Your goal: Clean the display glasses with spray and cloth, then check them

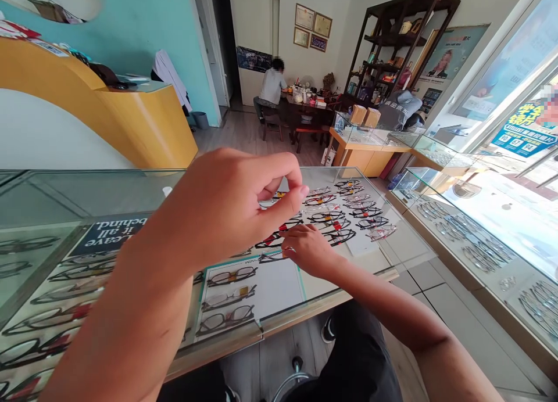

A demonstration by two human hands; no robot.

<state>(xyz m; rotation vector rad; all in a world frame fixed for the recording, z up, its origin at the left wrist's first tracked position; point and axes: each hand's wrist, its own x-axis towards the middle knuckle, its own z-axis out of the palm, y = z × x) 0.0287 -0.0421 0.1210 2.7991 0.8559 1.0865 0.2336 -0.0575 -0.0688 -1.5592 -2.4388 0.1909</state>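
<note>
My left hand (244, 201) is raised close to the camera above the glass-topped display case (331, 294). Its thumb and index finger bend together into a loop; anything pinched behind the thumb is hidden. Farther off and lower, my right hand (311, 248) hovers at the case with its fingers curled inward. A dark-framed pair of eyeglasses (271, 257) shows right beside those fingertips, but I cannot tell whether they grip it. Rows of eyeglasses (368, 212) lie beyond the right hand, and further eyeglasses (231, 276) rest on a white, green-edged card below.
Another display case (462, 233) with eyeglasses runs along the right. A yellow counter (152, 126) stands at the left. At the back, a person (271, 88) sits by a cluttered dark table (307, 108). A wheeled stool base (296, 379) is between my legs.
</note>
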